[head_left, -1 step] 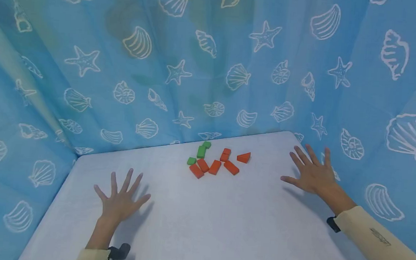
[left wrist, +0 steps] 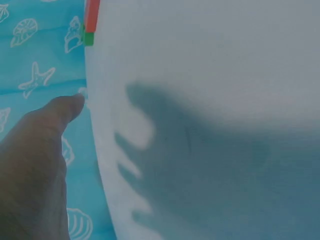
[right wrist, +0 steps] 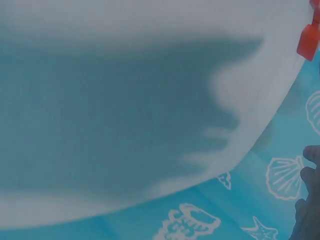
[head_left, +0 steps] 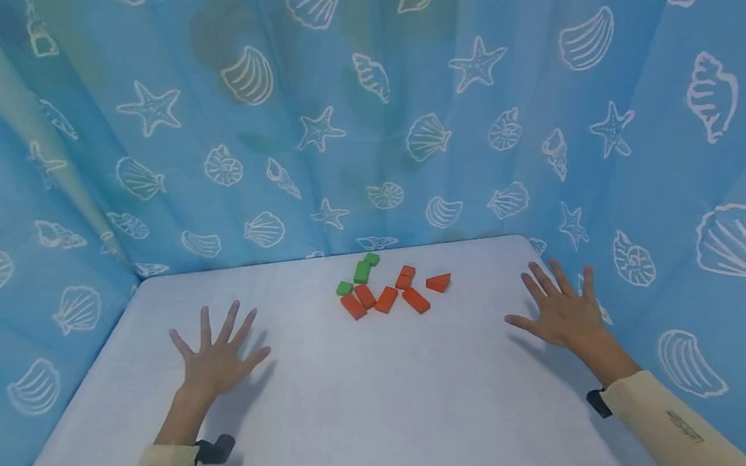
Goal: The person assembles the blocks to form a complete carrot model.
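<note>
Both hands hover over the white table with fingers spread and nothing in them. My left hand [head_left: 212, 366] is over the table's left side, casting a shadow beside it. My right hand [head_left: 563, 315] is near the far right corner. Between them, toward the back edge, lies a loose cluster of small blocks. Several are orange-red, among them an orange block [head_left: 416, 300] and a wedge-shaped block [head_left: 437, 282] at the cluster's right end. A green block [head_left: 361, 272] lies with two smaller green ones on the left. The left wrist view shows the thumb [left wrist: 62, 112] and a hand shadow.
A white-covered table [head_left: 361, 398] spreads below the hands. Behind it and at both sides hangs a blue curtain [head_left: 351, 166] printed with white shells and starfish. Dark straps with small devices sit at both wrists, by the light sleeves [head_left: 690, 436].
</note>
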Demonstrator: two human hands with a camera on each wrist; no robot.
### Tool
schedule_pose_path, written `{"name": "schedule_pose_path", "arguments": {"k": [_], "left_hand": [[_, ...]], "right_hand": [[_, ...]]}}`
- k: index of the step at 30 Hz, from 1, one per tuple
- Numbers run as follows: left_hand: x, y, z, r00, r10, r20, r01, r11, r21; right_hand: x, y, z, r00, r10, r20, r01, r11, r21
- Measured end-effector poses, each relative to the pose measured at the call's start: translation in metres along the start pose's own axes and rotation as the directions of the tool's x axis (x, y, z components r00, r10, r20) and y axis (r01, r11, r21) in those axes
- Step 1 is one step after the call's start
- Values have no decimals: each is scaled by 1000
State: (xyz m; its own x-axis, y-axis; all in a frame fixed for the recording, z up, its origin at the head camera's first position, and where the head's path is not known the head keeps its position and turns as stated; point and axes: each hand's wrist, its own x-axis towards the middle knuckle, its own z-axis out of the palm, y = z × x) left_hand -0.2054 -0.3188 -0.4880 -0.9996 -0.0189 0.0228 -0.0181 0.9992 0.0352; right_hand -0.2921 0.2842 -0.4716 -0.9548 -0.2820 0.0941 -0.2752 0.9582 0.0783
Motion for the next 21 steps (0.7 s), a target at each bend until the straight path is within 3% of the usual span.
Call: {"name": "schedule_pose_path", "arguments": {"k": [5,8,12,14,17,21], "left_hand": [[-4,3,1,1000,5,-20,-6,999,-35],[-1,11,7,994,36,-103,-42,997,-59],[9,31,20,965,84,-249,-112,989,-99],[16,42,27,951,96,-294,-140,981,-135],[27,60,35,946,89,-311,-156,968,-195],[43,81,41,956,66,-287,-157,939,-307]], "right_hand": [[-1,-6,4,1000,-19,-8,19,999,39],[1,-13,7,999,-26,-20,27,996,85],[3,-29,12,998,-28,-50,35,988,147],[4,-40,16,997,-31,-66,43,983,180],[6,-56,19,994,-43,-97,64,972,227],[10,-74,20,986,-69,-153,110,955,276]]}}
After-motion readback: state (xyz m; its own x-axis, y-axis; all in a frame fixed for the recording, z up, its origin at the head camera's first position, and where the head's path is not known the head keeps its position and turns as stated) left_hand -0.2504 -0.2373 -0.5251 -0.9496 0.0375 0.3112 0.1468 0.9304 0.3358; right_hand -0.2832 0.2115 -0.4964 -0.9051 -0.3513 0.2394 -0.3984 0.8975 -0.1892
